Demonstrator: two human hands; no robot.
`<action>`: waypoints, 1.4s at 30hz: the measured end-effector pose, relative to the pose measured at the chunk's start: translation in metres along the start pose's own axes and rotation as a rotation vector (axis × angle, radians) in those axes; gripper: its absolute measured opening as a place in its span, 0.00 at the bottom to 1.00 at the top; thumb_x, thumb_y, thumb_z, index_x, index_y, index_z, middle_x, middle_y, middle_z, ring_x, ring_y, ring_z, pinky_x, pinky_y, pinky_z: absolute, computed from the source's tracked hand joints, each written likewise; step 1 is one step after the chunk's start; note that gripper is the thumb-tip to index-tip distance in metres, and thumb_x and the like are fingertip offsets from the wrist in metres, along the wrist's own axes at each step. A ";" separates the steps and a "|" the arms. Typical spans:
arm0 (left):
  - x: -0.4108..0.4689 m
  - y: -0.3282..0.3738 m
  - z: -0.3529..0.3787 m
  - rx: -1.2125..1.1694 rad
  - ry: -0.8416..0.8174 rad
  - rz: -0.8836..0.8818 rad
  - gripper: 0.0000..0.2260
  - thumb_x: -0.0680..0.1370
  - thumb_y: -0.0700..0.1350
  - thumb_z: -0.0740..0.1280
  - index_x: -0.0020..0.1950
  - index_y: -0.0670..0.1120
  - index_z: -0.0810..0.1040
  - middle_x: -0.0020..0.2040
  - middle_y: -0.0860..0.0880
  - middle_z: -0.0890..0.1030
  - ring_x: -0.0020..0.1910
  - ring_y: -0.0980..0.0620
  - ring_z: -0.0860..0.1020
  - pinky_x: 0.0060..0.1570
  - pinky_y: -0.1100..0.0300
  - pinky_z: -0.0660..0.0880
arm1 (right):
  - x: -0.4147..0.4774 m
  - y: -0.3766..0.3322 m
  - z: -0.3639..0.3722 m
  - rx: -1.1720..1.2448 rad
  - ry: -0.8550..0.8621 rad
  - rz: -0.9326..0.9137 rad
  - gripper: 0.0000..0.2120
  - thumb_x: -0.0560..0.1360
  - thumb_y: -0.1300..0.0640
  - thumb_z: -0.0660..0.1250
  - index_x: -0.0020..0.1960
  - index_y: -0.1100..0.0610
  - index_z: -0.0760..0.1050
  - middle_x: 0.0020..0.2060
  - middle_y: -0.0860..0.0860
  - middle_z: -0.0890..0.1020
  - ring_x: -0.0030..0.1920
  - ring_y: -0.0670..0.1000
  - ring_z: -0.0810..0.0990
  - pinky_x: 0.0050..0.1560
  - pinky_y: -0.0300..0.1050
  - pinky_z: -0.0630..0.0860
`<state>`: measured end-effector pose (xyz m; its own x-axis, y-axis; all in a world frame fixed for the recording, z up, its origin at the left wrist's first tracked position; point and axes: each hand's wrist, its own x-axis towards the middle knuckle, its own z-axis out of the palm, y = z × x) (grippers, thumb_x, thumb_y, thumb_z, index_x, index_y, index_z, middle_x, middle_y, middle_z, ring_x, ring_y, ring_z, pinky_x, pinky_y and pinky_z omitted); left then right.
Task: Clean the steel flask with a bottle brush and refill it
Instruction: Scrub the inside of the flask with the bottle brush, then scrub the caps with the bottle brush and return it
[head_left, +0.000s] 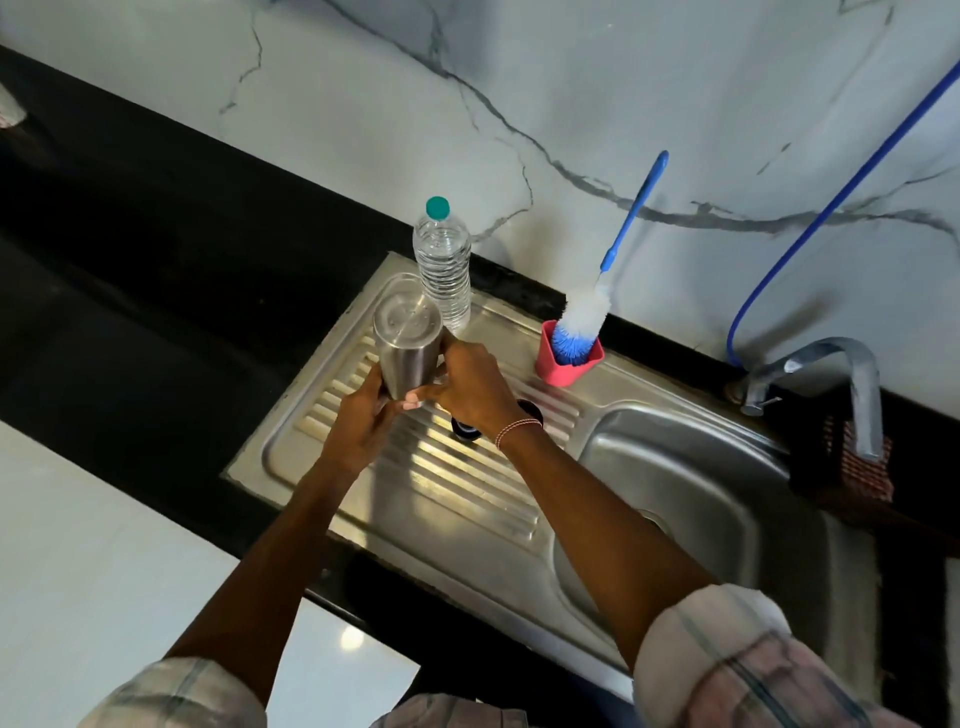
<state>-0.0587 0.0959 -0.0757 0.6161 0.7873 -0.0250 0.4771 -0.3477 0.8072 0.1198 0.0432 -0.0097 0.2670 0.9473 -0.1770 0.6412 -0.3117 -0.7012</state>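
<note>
Fingers (383, 385): both hands grasp the steel flask (408, 353) — left hand (358, 415) wrapped round its lower body, right hand (467, 384) pinching its lower end from the opposite side.
Flask axis: near upright, closed flat end up, over the drainboard (467, 483) near the sink's far-left corner.
Dark piece (464, 429): under the right wrist — possibly the cap, too hidden to tell.
Bottle brush (597, 306): head-down in a pink holder (569, 364) at the sink's far edge, right of the flask; the right hand is nearer.
Water bottle (444, 270): capped, just behind the flask.

pink cup (566, 371) on the drainboard (467, 493) — blue hose (831, 210) along the marbled wall (363, 78), checked cloth (857, 467) by the tap (862, 384)
</note>
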 end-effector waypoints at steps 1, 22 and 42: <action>0.000 -0.004 0.000 0.021 -0.032 -0.012 0.22 0.83 0.45 0.65 0.76 0.53 0.65 0.63 0.48 0.81 0.59 0.54 0.80 0.60 0.53 0.79 | 0.003 0.003 0.005 -0.008 0.001 0.004 0.34 0.62 0.49 0.85 0.62 0.57 0.75 0.51 0.54 0.87 0.51 0.56 0.86 0.54 0.56 0.83; -0.004 -0.014 0.007 0.052 -0.068 -0.245 0.17 0.83 0.33 0.62 0.72 0.34 0.69 0.58 0.35 0.81 0.57 0.36 0.79 0.53 0.63 0.69 | 0.016 0.011 0.031 -0.071 -0.028 -0.010 0.33 0.62 0.51 0.84 0.62 0.53 0.74 0.51 0.52 0.87 0.52 0.57 0.86 0.53 0.55 0.83; -0.025 -0.021 0.024 -0.041 0.131 -0.070 0.31 0.81 0.50 0.69 0.81 0.45 0.59 0.69 0.56 0.77 0.62 0.59 0.80 0.60 0.64 0.78 | -0.014 0.045 0.018 0.112 0.027 0.004 0.32 0.69 0.59 0.81 0.70 0.51 0.73 0.58 0.47 0.83 0.51 0.49 0.83 0.55 0.50 0.82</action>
<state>-0.0689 0.0717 -0.1068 0.4936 0.8697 -0.0068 0.4883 -0.2706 0.8297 0.1318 0.0174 -0.0512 0.2895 0.9434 -0.1619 0.5565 -0.3035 -0.7734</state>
